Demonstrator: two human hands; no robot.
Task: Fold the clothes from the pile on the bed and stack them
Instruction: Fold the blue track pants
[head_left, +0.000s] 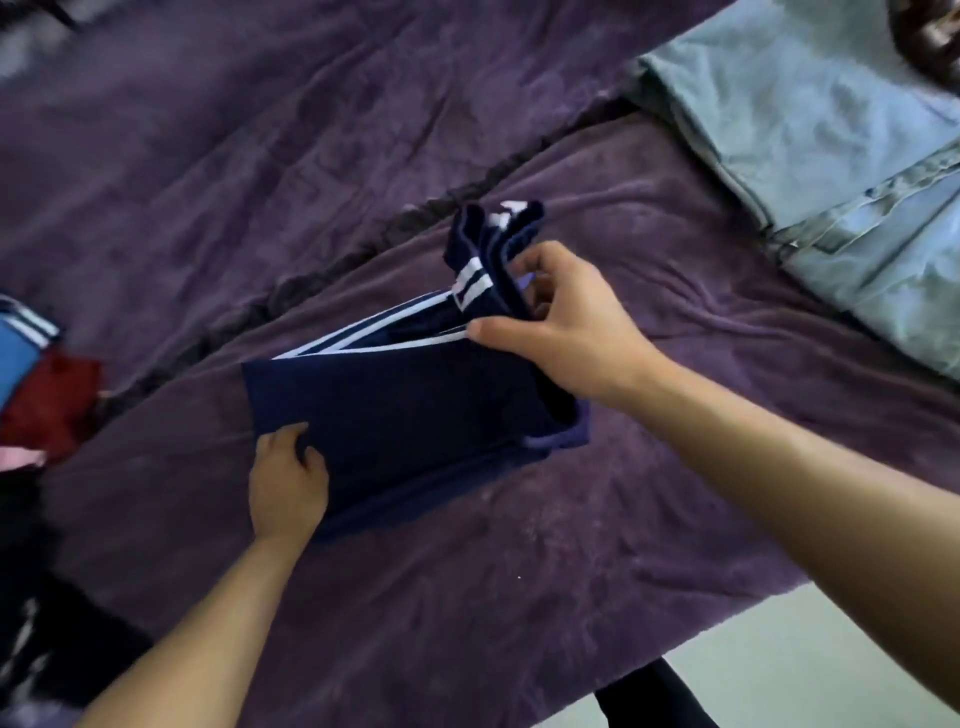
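Navy white-striped garment (405, 415), centre | left hand (288, 483) holds lower-left edge | right hand (561, 332) grips raised end | purple bed blanket (467, 597) bare around

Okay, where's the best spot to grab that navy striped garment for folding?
Take the navy striped garment by its bunched end, standing up off the blanket, coming from the right as the right hand does; the left hand grips the flat near corner.

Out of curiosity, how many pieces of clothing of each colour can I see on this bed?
Navy striped garment: 1
Pale blue denim: 1
Bright blue piece: 1
Red piece: 1
Pink piece: 1
Black heap: at least 1, pieces not separable
Total: at least 6
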